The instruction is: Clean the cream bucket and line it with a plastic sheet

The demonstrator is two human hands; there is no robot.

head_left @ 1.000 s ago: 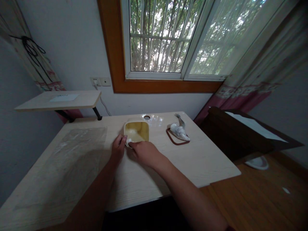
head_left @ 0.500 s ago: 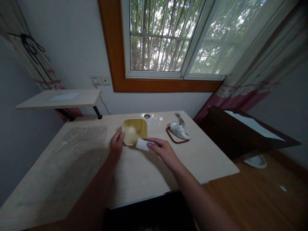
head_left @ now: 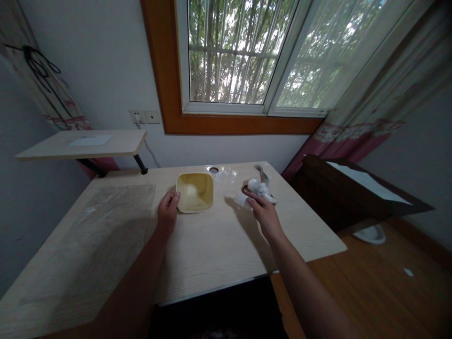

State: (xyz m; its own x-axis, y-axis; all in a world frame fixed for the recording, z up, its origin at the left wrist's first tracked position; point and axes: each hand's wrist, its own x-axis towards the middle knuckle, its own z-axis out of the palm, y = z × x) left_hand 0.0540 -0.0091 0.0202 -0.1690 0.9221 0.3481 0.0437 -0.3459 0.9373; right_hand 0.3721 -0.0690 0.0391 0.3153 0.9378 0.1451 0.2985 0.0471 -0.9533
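The yellow square container (head_left: pixel 195 193) sat towards the far side of the desk (head_left: pixel 219 254), its open top showing me a yellow floor and walls, with a shadow over the right part. My left hand (head_left: pixel 167 214) was partly closed on its left edge, thumb at the rim. My right hand (head_left: pixel 266 214) pinched a white tissue (head_left: pixel 243 199) between thumb and fingers, well to the right of the container. It was beside the brown frame (head_left: pixel 245 188) and the crumpled white bundle (head_left: pixel 259 187); I couldn't tell whether it touched either. Half a second earlier, the tissue had been at the container's near right corner; since then I had carried it right, while my left hand kept its grip.
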